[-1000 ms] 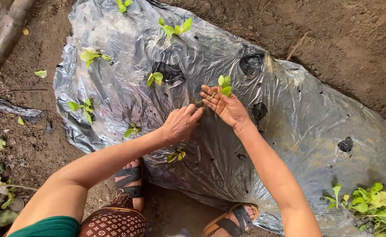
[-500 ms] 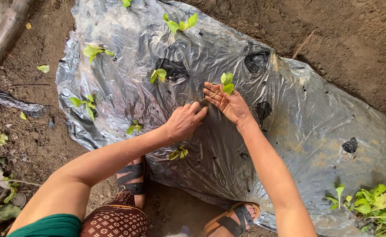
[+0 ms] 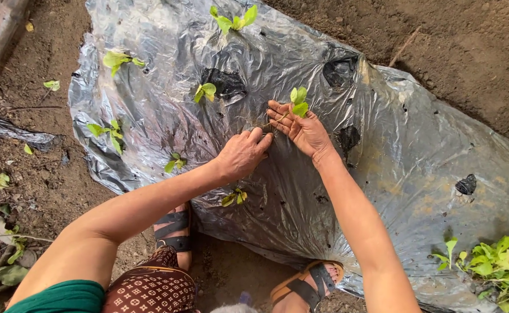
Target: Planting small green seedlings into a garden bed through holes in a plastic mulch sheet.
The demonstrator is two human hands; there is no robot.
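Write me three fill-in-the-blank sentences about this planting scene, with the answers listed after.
1. The right hand holds a small green ____.
2. The left hand presses its fingertips on the silver plastic ____.
3. A bunch of loose seedlings lies at the sheet's lower ____ corner.

Missing words: seedling; sheet; right.

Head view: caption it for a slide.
Right hand cradles a seedling while left hand presses the silver plastic mulch.
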